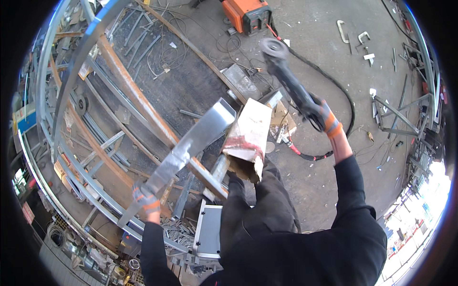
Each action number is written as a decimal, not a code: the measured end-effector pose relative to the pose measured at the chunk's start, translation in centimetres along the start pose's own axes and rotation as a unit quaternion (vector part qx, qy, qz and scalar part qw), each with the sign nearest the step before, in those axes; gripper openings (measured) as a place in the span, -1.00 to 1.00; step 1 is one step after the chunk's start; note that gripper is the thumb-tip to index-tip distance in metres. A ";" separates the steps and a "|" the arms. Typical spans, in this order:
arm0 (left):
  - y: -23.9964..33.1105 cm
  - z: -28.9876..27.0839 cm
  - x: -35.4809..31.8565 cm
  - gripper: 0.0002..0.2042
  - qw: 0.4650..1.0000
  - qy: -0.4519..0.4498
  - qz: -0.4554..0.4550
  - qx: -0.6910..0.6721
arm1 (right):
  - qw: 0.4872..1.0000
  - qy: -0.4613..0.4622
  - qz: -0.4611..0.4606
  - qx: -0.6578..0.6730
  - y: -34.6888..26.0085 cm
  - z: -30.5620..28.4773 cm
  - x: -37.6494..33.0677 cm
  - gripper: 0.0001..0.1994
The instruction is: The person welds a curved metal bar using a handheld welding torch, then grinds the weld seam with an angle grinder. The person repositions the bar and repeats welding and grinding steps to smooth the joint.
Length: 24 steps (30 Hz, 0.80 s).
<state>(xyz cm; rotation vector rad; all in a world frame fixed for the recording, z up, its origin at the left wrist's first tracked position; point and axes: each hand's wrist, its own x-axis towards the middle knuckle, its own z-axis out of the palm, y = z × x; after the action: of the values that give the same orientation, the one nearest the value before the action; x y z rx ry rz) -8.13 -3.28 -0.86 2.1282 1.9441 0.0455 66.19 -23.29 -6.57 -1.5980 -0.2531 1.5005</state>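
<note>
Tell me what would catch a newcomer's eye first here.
The shiny metal tube in the gloved left hand stands out first, slanting across the picture left of centre. Next comes the dark angle grinder in the gloved right hand, right of centre. Beyond them, at the top edge, sits an orange and black machine.

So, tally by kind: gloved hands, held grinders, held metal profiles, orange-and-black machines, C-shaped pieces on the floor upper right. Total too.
Gloved hands: 2 (left hand, right hand)
Held grinder: 1
Held metal profile: 1
Orange-and-black machine: 1
C-shaped pieces: 2
Total: 7
</note>
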 end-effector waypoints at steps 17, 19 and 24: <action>32.7 -18.6 -28.8 -0.51 0.271 -0.719 0.066 -0.637 | 0.902 0.219 -0.311 0.204 8.5 33.5 -54.8 -0.19; 31.4 -21.1 -30.0 -0.55 0.264 -0.726 -0.024 -0.634 | 0.890 0.325 -0.319 -0.028 7.7 35.2 -58.1 -0.07; 30.7 -23.2 -32.6 -0.62 0.417 -0.680 -0.098 -0.596 | 0.868 0.258 -0.226 -0.359 4.5 36.2 -63.1 0.11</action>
<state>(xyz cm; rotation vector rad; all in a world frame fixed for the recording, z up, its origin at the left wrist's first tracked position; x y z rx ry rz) 13.82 -33.66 32.84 0.3528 0.5159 -0.2147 17.28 -52.19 39.15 -2.2484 -0.8816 0.5815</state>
